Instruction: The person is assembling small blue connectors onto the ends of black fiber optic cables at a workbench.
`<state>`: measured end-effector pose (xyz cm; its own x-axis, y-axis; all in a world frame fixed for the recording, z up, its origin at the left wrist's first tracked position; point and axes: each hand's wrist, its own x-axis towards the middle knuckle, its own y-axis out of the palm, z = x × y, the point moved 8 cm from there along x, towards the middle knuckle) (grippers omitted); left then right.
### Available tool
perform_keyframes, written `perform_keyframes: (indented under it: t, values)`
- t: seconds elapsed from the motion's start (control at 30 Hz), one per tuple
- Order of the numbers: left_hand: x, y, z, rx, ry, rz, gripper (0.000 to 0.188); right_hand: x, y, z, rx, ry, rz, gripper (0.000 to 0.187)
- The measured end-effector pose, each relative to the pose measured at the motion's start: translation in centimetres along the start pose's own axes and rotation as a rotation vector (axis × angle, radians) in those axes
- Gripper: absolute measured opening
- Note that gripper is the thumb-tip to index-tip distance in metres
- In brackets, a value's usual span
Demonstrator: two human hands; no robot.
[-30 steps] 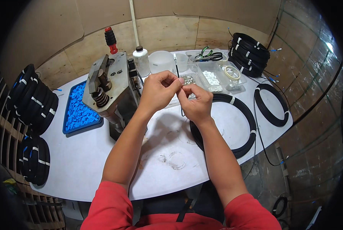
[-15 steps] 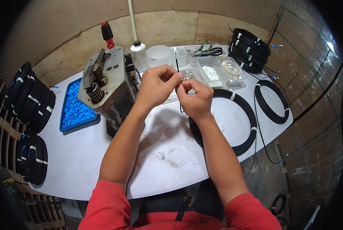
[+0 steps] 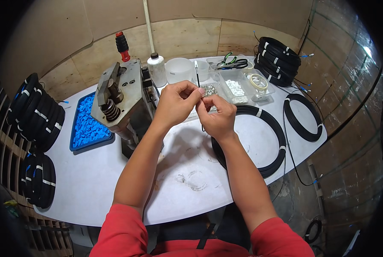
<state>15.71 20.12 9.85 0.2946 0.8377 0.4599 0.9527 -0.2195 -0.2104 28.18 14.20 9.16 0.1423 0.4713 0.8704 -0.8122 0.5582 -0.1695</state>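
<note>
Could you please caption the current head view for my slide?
Left hand and right hand hold a black cable over a white table.

Smooth plastic cable (image 3: 197, 75), scuffed metal machine (image 3: 132, 73), blue plastic pieces (image 3: 88, 122), matt cloth sleeves (image 3: 123, 229)

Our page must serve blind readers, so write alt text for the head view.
A person's left hand and right hand pinch a slim, white-tipped black cable above a white table. A spring-fitted metal machine and a blue tray of blue pieces stand at left; a taped coil of black cable lies at right.
</note>
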Motion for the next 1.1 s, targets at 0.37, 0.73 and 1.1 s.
perform_keyframes:
  t: [0.37,0.73,1.1]
  values:
    - [0.2,-0.1,-0.2,-0.054,0.066,-0.031,0.015,0.3,0.2,-0.2,0.008,-0.017,0.005,0.013]
    - [0.1,-0.2,-0.9,-0.085,0.127,-0.026,0.010,0.2,0.2,0.0,0.037,-0.028,0.020,0.011]
    - [0.1,-0.3,-1.4,-0.057,0.165,-0.034,0.011,0.4,0.2,0.3,0.021,-0.025,0.034,0.011]
